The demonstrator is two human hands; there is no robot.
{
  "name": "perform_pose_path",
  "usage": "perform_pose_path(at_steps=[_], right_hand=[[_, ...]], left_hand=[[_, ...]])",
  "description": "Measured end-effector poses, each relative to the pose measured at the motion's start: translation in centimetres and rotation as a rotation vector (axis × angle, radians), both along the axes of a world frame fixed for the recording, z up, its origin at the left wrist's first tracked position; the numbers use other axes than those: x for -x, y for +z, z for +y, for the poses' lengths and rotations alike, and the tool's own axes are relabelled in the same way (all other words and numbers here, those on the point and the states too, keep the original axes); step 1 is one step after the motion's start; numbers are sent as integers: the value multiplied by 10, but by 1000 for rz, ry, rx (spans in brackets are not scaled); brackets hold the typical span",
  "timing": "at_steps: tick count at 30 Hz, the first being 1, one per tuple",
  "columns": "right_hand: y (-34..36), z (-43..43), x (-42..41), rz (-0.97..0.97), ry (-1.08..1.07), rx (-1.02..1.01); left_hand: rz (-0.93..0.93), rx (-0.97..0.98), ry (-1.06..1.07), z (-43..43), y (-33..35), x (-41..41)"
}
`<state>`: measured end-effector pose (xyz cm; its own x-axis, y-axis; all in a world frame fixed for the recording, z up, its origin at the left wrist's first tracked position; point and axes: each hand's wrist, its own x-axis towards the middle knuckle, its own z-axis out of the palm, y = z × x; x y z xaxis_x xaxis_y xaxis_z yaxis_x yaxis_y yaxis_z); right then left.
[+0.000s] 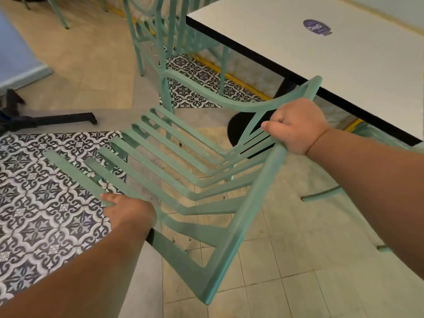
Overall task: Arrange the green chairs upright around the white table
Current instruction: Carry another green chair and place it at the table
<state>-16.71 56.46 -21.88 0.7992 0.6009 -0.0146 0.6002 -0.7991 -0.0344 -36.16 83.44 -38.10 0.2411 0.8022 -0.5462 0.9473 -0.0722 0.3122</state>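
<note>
**Head view: tilted green chair held in both hands beside the white table**

Head camera looks down on a green slatted chair of painted metal (242,226), which fills the centre of the frame, tipped well off upright, with its bent slats running from centre left down to a long side rail. The right hand (298,127), at centre right, is curled tightly round the upper end of that rail, where it meets the curved crossbar. The left hand (130,212), at lower left, grips the outermost slat from beneath, thumb on top. Whether any leg touches the floor cannot be told.

The white rectangular table with a black edge (321,65) fills the upper right, its near edge just beyond the chair. Two more green slatted chairs (160,31) stand upright at upper centre, close to the table's far corner.

Judging by its build, the chair is stiff and will not flex, though it looks moderately heavy and awkward — the weight sits away from both grips. The painted bars may be slick, and the thin slat is the weaker hold. The thick side rail and the crossbar seem the surest places to hold while righting it.
</note>
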Motion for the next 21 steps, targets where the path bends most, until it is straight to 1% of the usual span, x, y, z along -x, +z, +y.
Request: perform_pose_path(at_steps=[4, 8, 11, 13, 17, 19, 21], right_hand=[[-2, 1, 2, -44, 28, -13], [-4, -1, 5, -61, 4, 12], [-5, -4, 12, -54, 42, 54], [-6, -6, 16, -74, 23, 43], [-8, -10, 30, -110, 110, 62], [-8, -9, 36, -128, 71, 104], [-12, -12, 41, -134, -40, 89]], left_hand=[[10, -3, -2, 3, 4, -2], [7, -10, -14, 7, 2, -3], [-2, -25, -44, 11, -1, -4], [8, -31, -67, 14, -1, -5], [9, -39, -122, 19, 2, -6], [20, -52, -161, 22, 2, -7], [24, -61, -185, 25, 2, -8]])
